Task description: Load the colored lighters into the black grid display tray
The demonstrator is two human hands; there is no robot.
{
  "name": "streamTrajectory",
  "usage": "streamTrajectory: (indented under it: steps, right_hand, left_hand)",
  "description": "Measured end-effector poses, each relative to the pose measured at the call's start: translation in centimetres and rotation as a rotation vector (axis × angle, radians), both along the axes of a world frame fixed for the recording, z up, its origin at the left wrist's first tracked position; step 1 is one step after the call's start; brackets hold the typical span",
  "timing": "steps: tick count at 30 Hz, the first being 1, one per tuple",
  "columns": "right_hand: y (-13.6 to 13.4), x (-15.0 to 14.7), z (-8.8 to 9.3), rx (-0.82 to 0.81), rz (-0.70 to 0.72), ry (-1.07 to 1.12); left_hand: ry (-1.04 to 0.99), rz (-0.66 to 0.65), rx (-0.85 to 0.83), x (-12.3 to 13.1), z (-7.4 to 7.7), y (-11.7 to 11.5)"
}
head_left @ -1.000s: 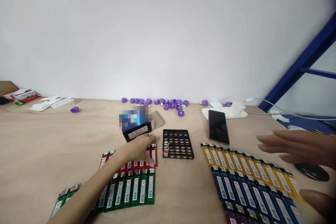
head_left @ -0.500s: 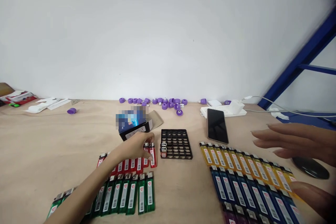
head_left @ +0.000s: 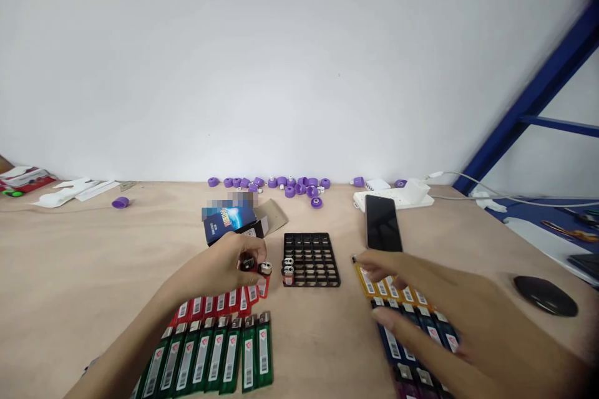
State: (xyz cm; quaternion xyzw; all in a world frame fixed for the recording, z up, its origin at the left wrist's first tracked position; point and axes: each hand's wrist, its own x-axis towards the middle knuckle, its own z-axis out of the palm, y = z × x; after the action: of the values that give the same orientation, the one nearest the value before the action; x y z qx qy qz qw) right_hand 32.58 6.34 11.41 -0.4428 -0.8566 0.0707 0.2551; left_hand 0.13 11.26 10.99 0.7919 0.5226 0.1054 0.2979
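Red lighters (head_left: 263,288) pinched high by curled left hand (head_left: 229,264), likely for staying together; yellow lighters (head_left: 369,285) spanned by wide-spread right hand (head_left: 456,305), nothing seen gripped.

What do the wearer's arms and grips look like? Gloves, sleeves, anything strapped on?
Left grip and right grip: bare human hands, no gloves. Left forearm: slender, no sleeve visible. Right forearm: bare where clear, blurring at the frame edge. No watch, cables or markings visible.
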Motion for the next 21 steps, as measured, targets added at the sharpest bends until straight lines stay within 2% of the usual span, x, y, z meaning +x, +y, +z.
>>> streamTrajectory:
  steps: [3,7,9,11,14,17,21]
  right_hand:
    - [-0.2,-3.0,-1.7,-0.055,0.07,-0.019]
    - [-0.3,-6.5,-3.0,-0.424,0.258,-0.108]
    - [-0.4,-7.1,-3.2,-0.51,0.287,-0.121]
    - [-0.4,-6.9,-2.9,-0.55,0.286,-0.106]
    - [-0.1,-5.6,-1.6,-0.617,0.22,-0.049]
    - [1.5,-4.2,-0.9,-0.632,0.085,0.038]
    - [5.2,-3.6,-2.2,-0.681,0.061,0.27]
  left_hand:
    - [-0.062,-0.016,-0.008,1.6,1.1,-2.3]
    - [-0.152,-0.08,-0.053,4.2,1.3,-5.5]
    - [-0.172,-0.132,-0.114,5.0,1.1,-6.4]
    - [-0.193,-0.126,-0.143,5.3,0.8,-6.6]
    - [-0.285,0.009,-0.147,4.7,0.5,-5.4]
    - [-0.525,0.165,-0.21,3.3,0.1,-2.9]
    - [-0.846,0.392,-0.251,1.4,-1.2,0.5]
